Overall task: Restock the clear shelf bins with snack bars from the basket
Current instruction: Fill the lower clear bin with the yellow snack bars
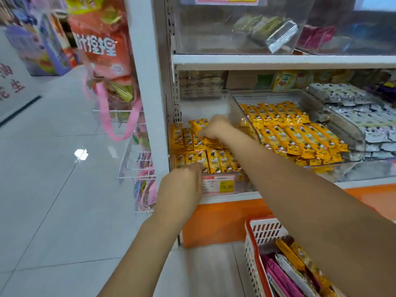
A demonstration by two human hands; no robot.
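A shop worker leans into the leftmost clear bin on the middle shelf, both bare arms stretched forward, midway through the restocking. The right hand reaches deep into the bin, fingers curled down around one of the yellow snack bars lying crosswise on the back row. The left hand sits at the bin's front lip, just above the price tag. Its fingertips meet the front row, but its back faces us, so whether it grips anything cannot be told.

The step in hand looks like settling and straightening bars already delivered. The bin is about two rows full, with bare space behind. The next move likely calls for a reach back down to the basket, standing on the floor at the worker's right with more yellow, pink and white packs showing, and then laying bars flat without toppling the standing rows.

The neighbouring bin is packed with the same yellow bars. The white shelving rises from an orange base panel over a pale, glossy tiled floor. A wire rack and a hanging pink-handled bag flank the aisle end.
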